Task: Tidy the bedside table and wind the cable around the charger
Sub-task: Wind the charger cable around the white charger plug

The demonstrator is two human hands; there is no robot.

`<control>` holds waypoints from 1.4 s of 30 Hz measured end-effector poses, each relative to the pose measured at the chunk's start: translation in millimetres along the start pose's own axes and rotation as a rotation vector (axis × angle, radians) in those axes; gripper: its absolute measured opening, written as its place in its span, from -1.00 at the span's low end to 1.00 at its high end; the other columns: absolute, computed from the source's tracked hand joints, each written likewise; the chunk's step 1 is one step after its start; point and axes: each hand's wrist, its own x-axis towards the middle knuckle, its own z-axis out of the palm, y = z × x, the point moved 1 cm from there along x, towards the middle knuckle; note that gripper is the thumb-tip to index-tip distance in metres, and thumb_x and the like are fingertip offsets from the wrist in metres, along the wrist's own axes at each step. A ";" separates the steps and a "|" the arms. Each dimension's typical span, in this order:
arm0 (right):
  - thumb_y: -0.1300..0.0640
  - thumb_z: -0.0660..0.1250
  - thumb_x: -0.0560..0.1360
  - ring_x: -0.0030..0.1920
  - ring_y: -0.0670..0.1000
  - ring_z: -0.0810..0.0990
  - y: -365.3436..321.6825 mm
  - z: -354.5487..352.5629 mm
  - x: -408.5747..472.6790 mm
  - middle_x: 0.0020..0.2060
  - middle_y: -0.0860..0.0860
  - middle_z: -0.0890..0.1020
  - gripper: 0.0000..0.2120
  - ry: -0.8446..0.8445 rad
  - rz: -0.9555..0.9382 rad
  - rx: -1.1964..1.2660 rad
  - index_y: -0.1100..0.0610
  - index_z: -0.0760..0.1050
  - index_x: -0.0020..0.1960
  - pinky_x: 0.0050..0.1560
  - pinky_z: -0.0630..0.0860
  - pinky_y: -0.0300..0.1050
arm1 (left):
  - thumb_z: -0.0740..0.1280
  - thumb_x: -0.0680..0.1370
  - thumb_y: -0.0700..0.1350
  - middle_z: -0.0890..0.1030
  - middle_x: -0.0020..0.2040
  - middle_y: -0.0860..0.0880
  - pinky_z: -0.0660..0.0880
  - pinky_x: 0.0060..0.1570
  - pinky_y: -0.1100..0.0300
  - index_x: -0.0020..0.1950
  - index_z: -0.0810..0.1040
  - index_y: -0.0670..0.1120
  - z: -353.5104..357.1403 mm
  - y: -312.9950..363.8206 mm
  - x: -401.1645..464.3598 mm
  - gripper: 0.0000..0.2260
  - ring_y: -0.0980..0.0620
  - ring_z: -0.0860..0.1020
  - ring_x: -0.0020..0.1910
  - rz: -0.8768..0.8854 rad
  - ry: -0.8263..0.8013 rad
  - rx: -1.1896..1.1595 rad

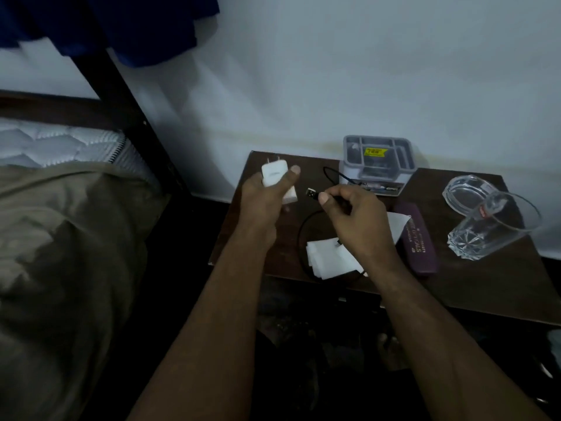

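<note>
Two hands are raised over the counter (485, 287): the charger (274, 174) is clasped in the left grip (261, 197), and the cable (303, 238) plug, pinched in the right grip (349, 217), lies just right of it, its long axis pointing leftward at the charger.

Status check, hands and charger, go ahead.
Left hand gripping charger. Right hand pinching cable near plug, unplugged. Tissue under cable slack.
</note>
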 end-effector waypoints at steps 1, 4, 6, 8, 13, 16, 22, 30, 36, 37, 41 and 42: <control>0.09 0.38 0.59 -0.18 -0.15 0.52 -2.9 -1.1 -0.9 -0.19 -0.08 0.60 -0.87 -0.013 -0.029 -0.003 0.13 0.66 -0.01 -0.14 0.34 -0.53 | 0.51 0.51 -0.04 0.65 -0.15 -0.06 0.45 -0.49 0.28 0.08 0.63 -0.08 -5.2 1.7 -14.1 -0.79 0.02 0.61 -0.23 -0.046 -0.041 -0.097; 0.14 0.34 0.62 -0.13 -0.11 0.50 -10.3 -0.7 -4.9 -0.15 -0.01 0.60 -0.86 -0.044 -0.076 -0.005 0.17 0.64 -0.03 -0.12 0.33 -0.53 | 0.45 0.55 -0.05 0.66 -0.10 -0.07 0.49 -0.41 0.23 0.12 0.63 -0.04 -14.4 4.8 -41.9 -0.83 0.01 0.62 -0.17 -0.076 -0.080 -0.208; 0.15 0.33 0.62 -0.14 -0.13 0.49 -15.3 1.9 -8.9 -0.15 0.01 0.60 -0.85 -0.055 -0.072 0.032 0.18 0.62 -0.06 -0.12 0.33 -0.53 | 0.42 0.58 -0.06 0.65 -0.05 -0.09 0.52 -0.30 0.17 0.17 0.60 -0.08 -16.1 5.0 -51.0 -0.80 -0.02 0.60 -0.12 -0.035 -0.094 -0.163; 0.15 0.32 0.63 -0.14 -0.14 0.50 -17.1 4.4 -12.3 -0.15 0.04 0.61 -0.83 -0.063 -0.075 0.062 0.19 0.61 -0.07 -0.12 0.36 -0.50 | 0.38 0.60 -0.03 0.64 -0.03 -0.12 0.51 -0.22 0.10 0.19 0.60 -0.12 -15.3 4.4 -53.5 -0.77 -0.04 0.59 -0.10 -0.025 -0.089 -0.146; 0.08 0.32 0.63 -0.16 -0.09 0.54 -10.3 3.2 -10.6 -0.18 0.02 0.62 -0.79 -0.087 -0.082 0.070 0.17 0.63 -0.07 -0.15 0.39 -0.37 | 0.27 0.59 0.26 0.67 -0.21 -0.04 0.55 -0.37 0.21 0.07 0.65 -0.09 -13.4 7.7 -37.6 -0.57 0.04 0.65 -0.30 -0.161 -0.066 -0.178; 0.05 0.34 0.61 -0.18 -0.09 0.57 -6.6 0.3 -7.7 -0.19 -0.01 0.65 -0.81 -0.108 -0.098 0.061 0.13 0.67 -0.05 -0.17 0.46 -0.29 | 0.18 0.61 0.30 0.68 -0.29 -0.01 0.54 -0.44 0.25 0.10 0.65 -0.14 -8.5 12.6 -25.4 -0.46 0.05 0.65 -0.38 -0.182 -0.064 -0.212; -0.06 0.33 0.59 -0.28 -0.12 0.54 -0.5 2.3 -3.0 -0.26 -0.10 0.61 -0.79 -0.082 -0.082 -0.059 0.01 0.65 -0.10 -0.28 0.47 -0.11 | 0.16 0.62 0.29 0.68 -0.37 0.05 0.49 -0.47 0.30 0.04 0.66 -0.15 4.1 11.4 -4.8 -0.46 0.11 0.63 -0.45 -0.094 -0.002 -0.024; -0.04 0.34 0.59 -0.30 -0.15 0.51 -2.1 0.9 -2.9 -0.28 -0.14 0.56 -0.83 -0.095 -0.109 -0.065 0.00 0.64 -0.10 -0.28 0.48 -0.11 | 0.22 0.61 0.25 0.71 -0.03 -0.22 0.60 -0.20 0.09 0.11 0.63 -0.22 5.5 7.9 -2.5 -0.47 -0.06 0.64 -0.15 -0.001 -0.024 0.043; -0.03 0.33 0.60 -0.24 -0.04 0.56 -3.1 -0.1 -5.1 -0.20 -0.08 0.61 -0.80 -0.136 -0.096 -0.130 0.03 0.65 -0.10 -0.21 0.56 0.01 | 0.24 0.63 0.21 0.65 -0.41 0.10 0.51 -0.49 0.32 -0.16 0.63 0.00 8.5 6.8 -7.7 -0.64 0.23 0.59 -0.45 0.067 -0.050 0.116; -0.03 0.33 0.60 -0.23 -0.04 0.56 -3.7 0.1 -5.5 -0.20 -0.07 0.61 -0.79 -0.139 -0.095 -0.134 0.04 0.65 -0.10 -0.21 0.56 0.01 | 0.23 0.63 0.22 0.66 -0.37 0.06 0.53 -0.47 0.29 -0.14 0.63 -0.01 8.3 5.9 -7.4 -0.63 0.20 0.61 -0.41 0.061 -0.053 0.126; -0.02 0.32 0.61 -0.19 -0.03 0.58 -5.0 0.3 -5.8 -0.17 -0.05 0.63 -0.79 -0.151 -0.092 -0.120 0.06 0.67 -0.06 -0.16 0.58 0.04 | 0.21 0.62 0.25 0.66 -0.25 -0.01 0.57 -0.42 0.28 -0.12 0.63 -0.02 7.4 2.9 -5.9 -0.60 0.12 0.61 -0.33 0.041 -0.029 0.127; -0.02 0.32 0.61 -0.17 -0.02 0.59 -5.3 0.3 -5.9 -0.16 -0.05 0.63 -0.79 -0.152 -0.095 -0.119 0.06 0.67 -0.05 -0.15 0.58 0.05 | 0.20 0.62 0.25 0.66 -0.26 0.01 0.58 -0.41 0.27 -0.13 0.62 -0.01 7.9 2.2 -5.9 -0.60 0.12 0.62 -0.32 0.041 -0.023 0.132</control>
